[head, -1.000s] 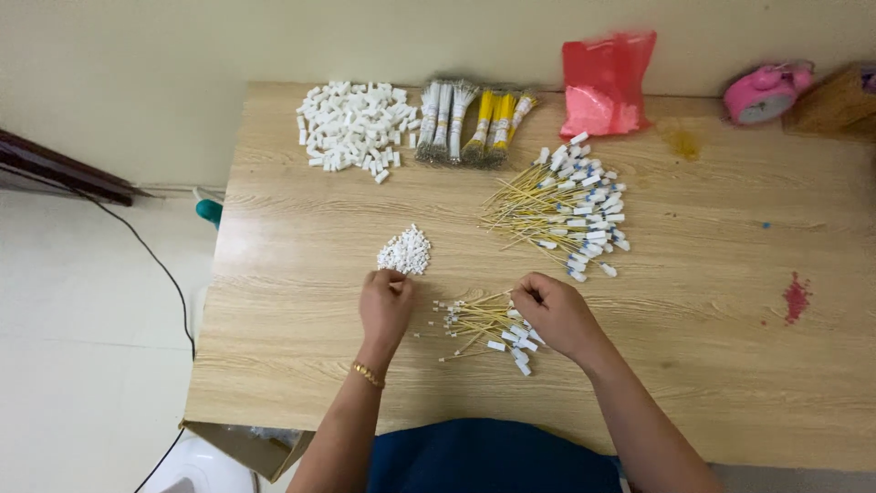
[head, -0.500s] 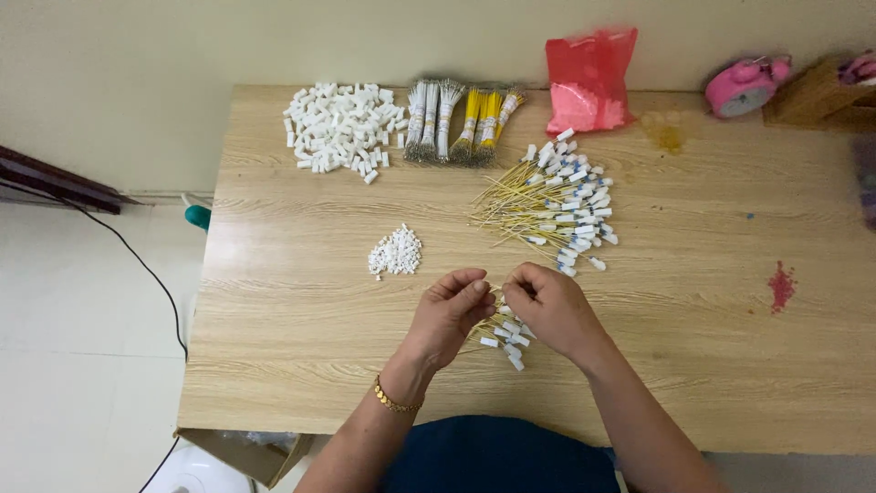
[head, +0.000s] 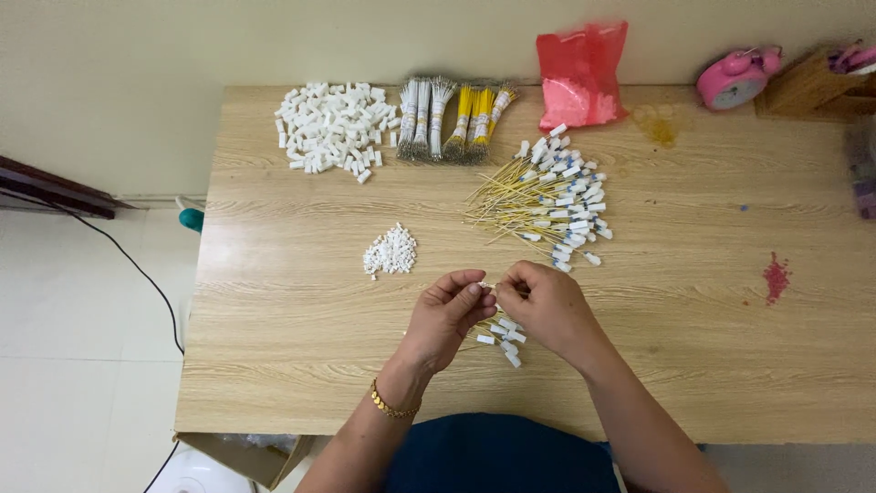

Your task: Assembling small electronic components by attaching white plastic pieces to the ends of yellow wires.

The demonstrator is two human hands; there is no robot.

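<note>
Left hand and right hand, raised just above the wooden table, meet fingertip to fingertip. The left thumb and forefinger are pinched narrow on a small white plastic connector; the right fingers are closed to a narrow pinch just beside it, apparently on a thin wire end, though the wire itself is too fine to make out between the fingers.

Directly beneath the hands lies a small pile of yellow wires with white housings, partly hidden by the palms. Near the left hand, further up the table, sits a small heap of tiny white connectors. Beyond the right hand spreads a larger fan of yellow wires with white ends. Along the far edge: a heap of larger white plastic housings, bundles of white and yellow wire, a red plastic bag, a pink alarm clock and a wooden holder.

Judged from the grip, the step is mating wire to connector. It would go best with the connector held steady and its opening turned toward the right hand, the wire gripped close to its tip so that it cannot bend, and the push kept straight along the connector's axis.
</note>
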